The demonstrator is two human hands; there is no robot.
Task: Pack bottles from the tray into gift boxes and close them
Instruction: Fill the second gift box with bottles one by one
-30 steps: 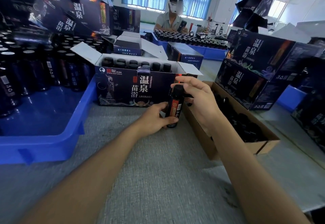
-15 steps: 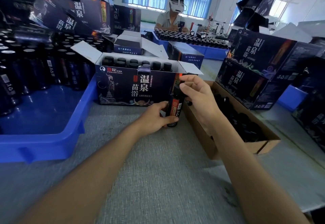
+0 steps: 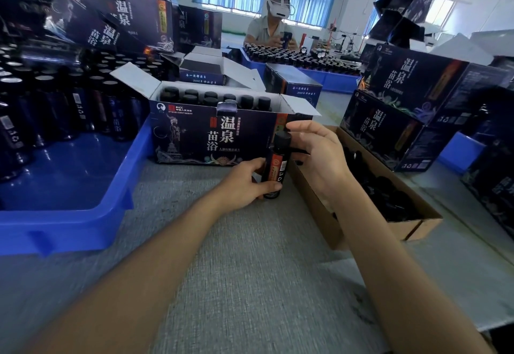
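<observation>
Bottle (image 3: 276, 163): dark, black cap, red label with barcode. Roughly upright on the grey table (image 3: 250, 284), just in front of the right front corner of the open gift box (image 3: 211, 136), between it and a brown cardboard box (image 3: 319, 214).

Left hand (image 3: 247, 182): forearm enters from bottom left. Fingers and thumb are curled round the bottle's lower half, and the thumb lies across the label's foot.

Right hand (image 3: 317, 153): forearm enters from bottom right, with the wrist over the cardboard box. Fingers are loosely spread and fairly straight, reaching left beside the cap. Cannot tell whether any fingertip touches the cap.

Gift box: top flaps stand open and rows of black caps show inside.

Tray (image 3: 69, 223): blue, left of the gift box. It holds many standing bottles at its far end and is cut off at the left edge.

Hard to read: the cardboard box contents are only dark shapes. The left hand hides the bottle's lower left side. The closed boxes (image 3: 403, 109) stacked at right are blurred at the frame edge. A person (image 3: 267, 31) wearing a white headset sits at the far table.
</observation>
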